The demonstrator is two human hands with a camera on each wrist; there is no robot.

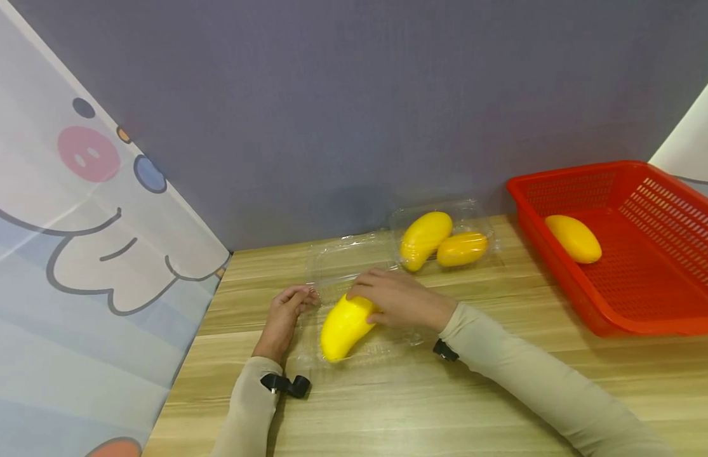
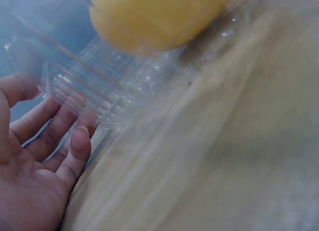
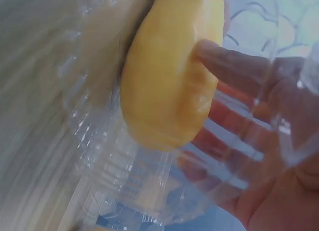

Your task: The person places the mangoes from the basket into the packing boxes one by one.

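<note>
A large yellow mango (image 1: 343, 330) lies slanted in the near half of a clear plastic clamshell box (image 1: 396, 343). My right hand (image 1: 396, 298) grips its upper right end, thumb on one side and fingers on the other. In the right wrist view the thumb presses the mango (image 3: 169, 76), with fingers behind it and clear plastic crossing the picture. My left hand (image 1: 287, 314) is at the box's left edge. In the left wrist view its relaxed fingers (image 2: 47, 136) touch the clear wall (image 2: 89, 99) below the mango (image 2: 154, 21).
Behind, to the right, another clear box (image 1: 474, 212) holds two mangoes (image 1: 425, 238). A red perforated basket (image 1: 611, 324) stands at the right with one mango (image 1: 573, 239) inside. A grey partition (image 1: 354, 120) rises along the back of the wooden table (image 1: 365, 419); a cartoon-printed sheet (image 1: 73, 336) borders the left.
</note>
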